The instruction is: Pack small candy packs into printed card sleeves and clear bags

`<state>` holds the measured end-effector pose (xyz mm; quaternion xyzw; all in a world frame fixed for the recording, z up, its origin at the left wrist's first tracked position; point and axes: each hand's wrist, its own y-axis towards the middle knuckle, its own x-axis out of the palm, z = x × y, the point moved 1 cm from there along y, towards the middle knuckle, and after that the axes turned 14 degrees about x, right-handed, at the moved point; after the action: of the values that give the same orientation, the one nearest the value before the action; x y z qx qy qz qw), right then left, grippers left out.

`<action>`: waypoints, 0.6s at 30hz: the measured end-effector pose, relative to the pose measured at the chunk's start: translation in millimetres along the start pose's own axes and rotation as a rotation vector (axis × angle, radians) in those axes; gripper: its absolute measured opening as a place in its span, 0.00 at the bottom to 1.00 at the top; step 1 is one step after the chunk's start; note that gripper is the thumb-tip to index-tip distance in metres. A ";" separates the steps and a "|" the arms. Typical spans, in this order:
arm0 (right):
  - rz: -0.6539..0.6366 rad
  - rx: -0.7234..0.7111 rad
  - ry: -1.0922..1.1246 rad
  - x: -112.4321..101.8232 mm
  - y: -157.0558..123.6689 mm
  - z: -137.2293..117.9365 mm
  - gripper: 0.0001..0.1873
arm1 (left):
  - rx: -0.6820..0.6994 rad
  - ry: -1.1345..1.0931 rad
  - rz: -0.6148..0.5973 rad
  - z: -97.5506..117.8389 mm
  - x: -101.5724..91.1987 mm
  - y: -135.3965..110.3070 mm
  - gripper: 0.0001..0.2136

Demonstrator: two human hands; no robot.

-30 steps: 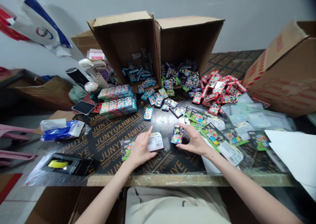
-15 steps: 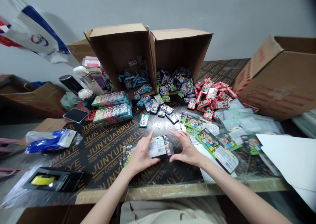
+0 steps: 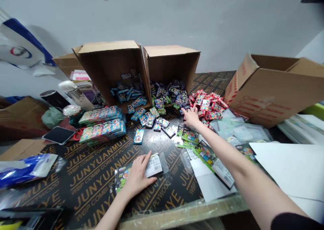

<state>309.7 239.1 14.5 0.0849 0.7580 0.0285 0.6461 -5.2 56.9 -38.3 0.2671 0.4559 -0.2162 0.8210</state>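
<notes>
Green and black, the bag point(image 3: 153, 165) in the frame's lower middle is best pressed lightly by the open left hand point(image 3: 138, 176). Right of centre, the red boxes point(image 3: 210, 105) are best touched softly; whether anything is gripped by the nearby right hand point(image 3: 191, 117) cannot be told.

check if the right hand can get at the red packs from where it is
Probably yes: the right hand is right beside the near left side of the red packs, with nothing visible blocking the way between.
</notes>
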 end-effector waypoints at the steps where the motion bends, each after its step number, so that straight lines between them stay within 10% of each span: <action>1: -0.011 0.000 0.002 0.9 9.9 4.8 0.38 | 0.001 0.007 0.003 -0.8 1.1 -1.3 0.42; 8: -0.054 -0.060 0.146 -5.3 4.6 -2.8 0.45 | -0.023 -0.020 0.002 -2.5 3.7 -1.9 0.42; 18: -0.593 -0.223 1.330 -27.5 -150.1 -63.8 0.50 | -0.078 -0.299 0.232 20.7 -34.8 11.2 0.47</action>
<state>237.2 91.0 28.8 -0.2250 0.9734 -0.0249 0.0352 -2.4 56.2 3.6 0.2506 0.3033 -0.1394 0.9087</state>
